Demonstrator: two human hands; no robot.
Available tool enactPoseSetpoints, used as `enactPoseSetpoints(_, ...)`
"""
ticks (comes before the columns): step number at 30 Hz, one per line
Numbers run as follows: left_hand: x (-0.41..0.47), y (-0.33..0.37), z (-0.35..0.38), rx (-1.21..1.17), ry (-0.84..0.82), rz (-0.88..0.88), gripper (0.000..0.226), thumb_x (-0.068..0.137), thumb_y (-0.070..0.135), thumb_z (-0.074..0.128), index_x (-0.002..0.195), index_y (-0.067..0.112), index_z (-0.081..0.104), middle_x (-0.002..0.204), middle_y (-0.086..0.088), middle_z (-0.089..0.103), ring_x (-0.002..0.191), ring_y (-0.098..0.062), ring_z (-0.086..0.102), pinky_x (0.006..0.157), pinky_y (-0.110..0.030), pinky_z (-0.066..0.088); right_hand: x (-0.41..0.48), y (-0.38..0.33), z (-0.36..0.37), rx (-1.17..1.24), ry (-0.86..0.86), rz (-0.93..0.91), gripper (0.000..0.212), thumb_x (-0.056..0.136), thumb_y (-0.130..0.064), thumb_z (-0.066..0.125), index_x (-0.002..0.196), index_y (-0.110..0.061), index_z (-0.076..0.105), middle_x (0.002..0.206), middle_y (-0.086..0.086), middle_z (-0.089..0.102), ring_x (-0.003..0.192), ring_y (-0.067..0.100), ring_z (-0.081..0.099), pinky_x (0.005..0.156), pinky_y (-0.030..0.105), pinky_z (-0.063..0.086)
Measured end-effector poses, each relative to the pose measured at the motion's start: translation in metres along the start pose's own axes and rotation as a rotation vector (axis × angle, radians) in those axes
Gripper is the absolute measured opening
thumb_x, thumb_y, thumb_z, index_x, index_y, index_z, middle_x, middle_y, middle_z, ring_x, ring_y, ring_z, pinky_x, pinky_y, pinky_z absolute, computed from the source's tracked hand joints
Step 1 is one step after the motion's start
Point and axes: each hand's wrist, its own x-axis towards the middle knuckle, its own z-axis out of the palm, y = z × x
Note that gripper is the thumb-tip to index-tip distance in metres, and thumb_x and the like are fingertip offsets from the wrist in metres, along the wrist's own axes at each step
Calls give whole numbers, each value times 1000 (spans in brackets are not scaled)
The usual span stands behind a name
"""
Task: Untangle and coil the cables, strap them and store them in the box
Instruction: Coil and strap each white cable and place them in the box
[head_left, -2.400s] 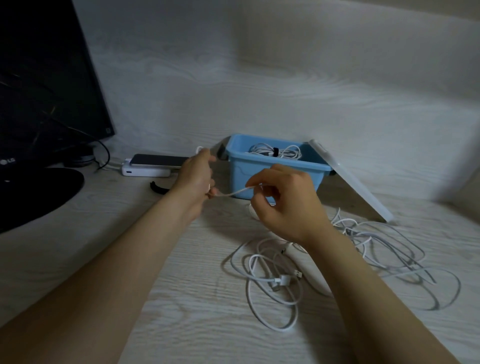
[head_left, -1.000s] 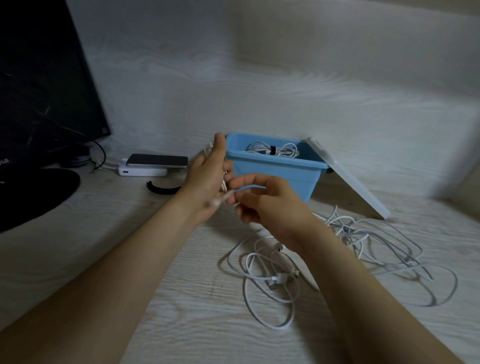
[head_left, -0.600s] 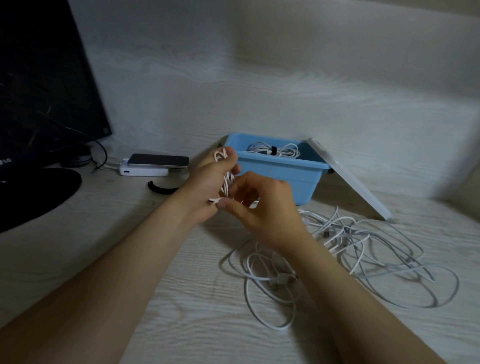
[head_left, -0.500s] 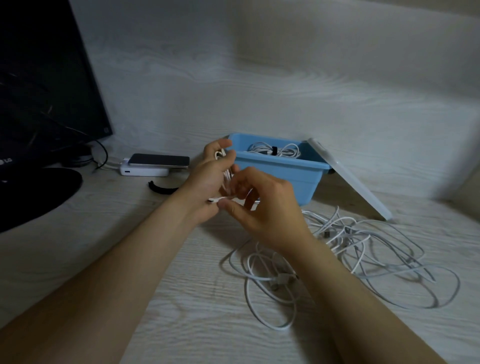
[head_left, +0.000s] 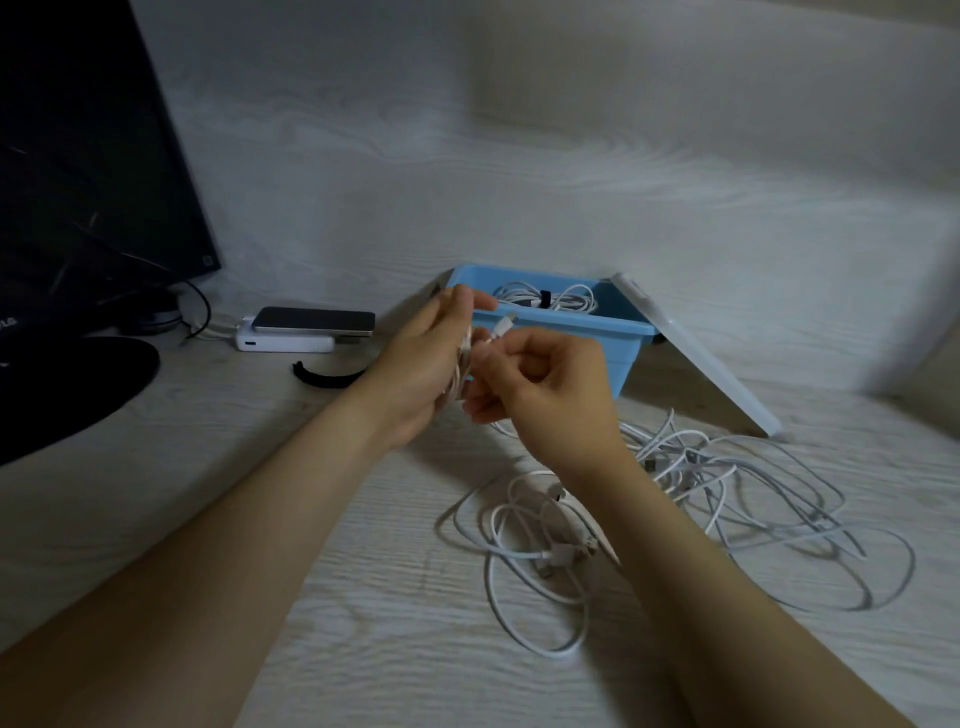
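The left hand (head_left: 415, 364) is raised just in front of the blue box (head_left: 615, 335), its grip closed round a small coil of white cable (head_left: 464, 364); the right hand (head_left: 545, 384) is close beside it, its grip narrow, thumb and forefinger pinching the free end of that cable just below the connector (head_left: 503, 326); inside the box lies a coiled cable (head_left: 545, 300) bound with a dark strap; a white lid (head_left: 696, 358) leans against the box's right side; on the table (head_left: 234, 519), near the right forearm, lie loose white cables (head_left: 535, 556), and further right a larger tangle (head_left: 753, 483); left of the hands a black strap (head_left: 327, 375) lies on the table; beyond it a phone (head_left: 314, 320) rests on a white power bank (head_left: 285, 344); a dark monitor (head_left: 78, 182) stands at the far left.
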Motion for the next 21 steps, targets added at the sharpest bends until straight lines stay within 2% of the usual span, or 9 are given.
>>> enactPoseSetpoints(2,-7,1,9,66,-81,-22,42,105,59,41,124,30,65,80,-5,62,56,-10,54,46,-23,43,-2,-1,1,47,-33,92,21,103,-7,65,93,8,73,75,24,74,67,36,74,65,44,66)
enactPoseSetpoints(4,-9,-1,12,100,-111,-9,54,95,60,53,133,23,60,74,3,63,56,-6,55,44,-20,42,-3,0,-1,51,-48,157,22,103,-7,62,94,9,75,77,24,75,69,37,76,63,41,65)
enactPoseSetpoints(7,-10,-2,8,140,-228,108,38,100,45,62,99,7,67,70,-8,58,57,-12,53,50,-23,43,-1,-1,-6,-23,-12,190,23,99,-8,67,85,9,75,73,23,74,64,35,73,56,38,62)
enactPoseSetpoints(10,-9,0,4,234,-240,138,31,106,42,58,87,22,73,73,-11,63,63,-22,55,58,-35,45,-2,-5,-9,-95,-9,155,25,98,-10,71,85,11,72,74,24,73,59,32,67,53,36,57)
enactPoseSetpoints(13,-8,-1,3,365,-113,133,36,110,45,48,101,18,69,71,-2,65,60,-17,58,51,-33,45,-5,-11,-8,-46,9,159,25,101,-11,65,81,5,61,59,9,67,50,23,57,48,33,46)
enactPoseSetpoints(16,-10,-6,1,516,-138,151,21,108,37,55,128,31,57,72,1,65,55,-17,56,46,-32,43,-2,-9,-8,8,130,125,16,101,-19,59,94,-8,49,53,-3,59,41,13,48,45,30,38)
enactPoseSetpoints(18,-16,-5,4,623,-189,165,60,100,19,67,150,37,39,83,0,69,63,-13,62,54,-31,49,-1,0,-8,-306,137,45,32,96,-46,60,102,-17,46,63,4,70,52,20,62,52,39,48)
enactPoseSetpoints(20,-19,-2,6,768,-205,171,97,90,11,77,163,33,18,114,6,68,95,-9,68,81,-25,54,-4,10,-11,-695,115,-5,45,93,-72,47,102,-28,43,69,3,70,67,23,66,63,43,52)
enactPoseSetpoints(21,-21,-1,6,814,-223,162,109,86,10,81,166,31,10,125,10,62,109,-7,65,91,-20,50,-5,12,-11,-752,92,-9,47,94,-76,41,100,-30,43,72,2,69,71,23,66,66,43,52)
